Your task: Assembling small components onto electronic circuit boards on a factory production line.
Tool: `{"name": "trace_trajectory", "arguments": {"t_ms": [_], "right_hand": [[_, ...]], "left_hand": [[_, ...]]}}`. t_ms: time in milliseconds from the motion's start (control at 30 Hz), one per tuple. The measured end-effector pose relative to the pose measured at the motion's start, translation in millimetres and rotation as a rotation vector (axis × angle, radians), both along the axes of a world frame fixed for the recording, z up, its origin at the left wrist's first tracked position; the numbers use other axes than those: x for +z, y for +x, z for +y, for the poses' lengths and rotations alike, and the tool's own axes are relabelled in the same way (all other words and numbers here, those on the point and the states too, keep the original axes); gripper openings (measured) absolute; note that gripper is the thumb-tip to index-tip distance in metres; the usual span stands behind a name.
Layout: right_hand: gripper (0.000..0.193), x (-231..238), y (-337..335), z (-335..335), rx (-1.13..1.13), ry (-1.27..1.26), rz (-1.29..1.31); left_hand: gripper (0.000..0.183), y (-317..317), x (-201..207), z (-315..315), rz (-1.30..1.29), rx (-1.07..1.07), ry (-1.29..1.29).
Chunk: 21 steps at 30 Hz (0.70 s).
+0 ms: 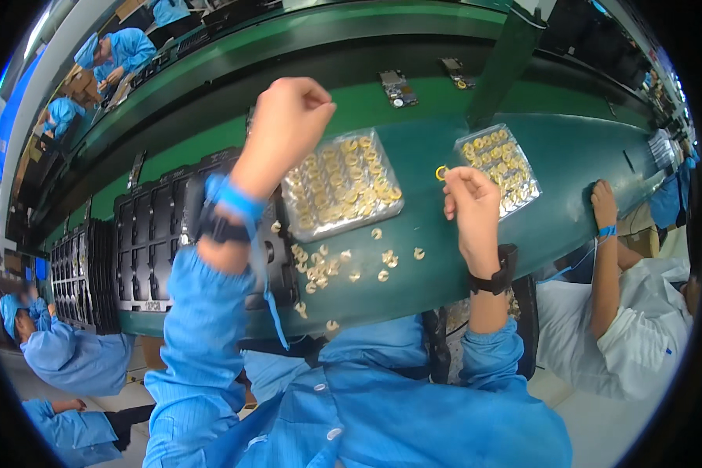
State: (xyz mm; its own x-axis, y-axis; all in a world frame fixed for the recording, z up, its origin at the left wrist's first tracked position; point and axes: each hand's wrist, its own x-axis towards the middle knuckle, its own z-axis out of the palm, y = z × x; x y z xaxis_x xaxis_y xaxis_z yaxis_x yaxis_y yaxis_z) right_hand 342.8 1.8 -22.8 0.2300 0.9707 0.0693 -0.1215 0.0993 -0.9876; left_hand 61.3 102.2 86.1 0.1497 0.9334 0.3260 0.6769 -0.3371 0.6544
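My left hand (292,113) is raised over the far edge of the table, its fingers curled together. Whether anything is between them is hidden. Between thumb and fingertips, my right hand (474,199) pinches a small yellow ring-shaped part (441,173). That hand hovers at the near left side of a clear plastic tray (525,201) filled with rows of similar yellow round parts. A larger clear tray (349,228) of yellow parts lies between my hands. Several loose pale, notched round pieces (320,269) are scattered in front of it.
Black slotted trays (144,257) lie at the left, beside a taller stack (97,269). Circuit boards (398,88) rest on the green belt beyond the table. A green post (508,66) rises behind the right tray. At the right, a co-worker's hand (604,204) touches the table edge.
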Motion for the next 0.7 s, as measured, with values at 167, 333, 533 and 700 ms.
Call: {"name": "trace_trajectory", "arguments": {"t_ms": [167, 333, 533, 700], "right_hand": [[0.008, -28, -6, 5, 0.017, -0.094, -0.069], [0.007, -40, -14, 4, -0.047, -0.048, -0.150], [0.009, -31, -18, 6, -0.036, -0.034, -0.163], [0.009, -31, -20, 7, -0.014, -0.064, -0.224]], "left_hand": [[0.045, 89, -46, 116, 0.295, 0.174, -0.196], [0.057, 162, -79, 151, 0.385, 0.163, -0.355], [0.042, 189, -104, 182, 0.335, 0.250, -0.457], [0.032, 163, -86, 180, -0.080, 0.314, -0.436]]}}
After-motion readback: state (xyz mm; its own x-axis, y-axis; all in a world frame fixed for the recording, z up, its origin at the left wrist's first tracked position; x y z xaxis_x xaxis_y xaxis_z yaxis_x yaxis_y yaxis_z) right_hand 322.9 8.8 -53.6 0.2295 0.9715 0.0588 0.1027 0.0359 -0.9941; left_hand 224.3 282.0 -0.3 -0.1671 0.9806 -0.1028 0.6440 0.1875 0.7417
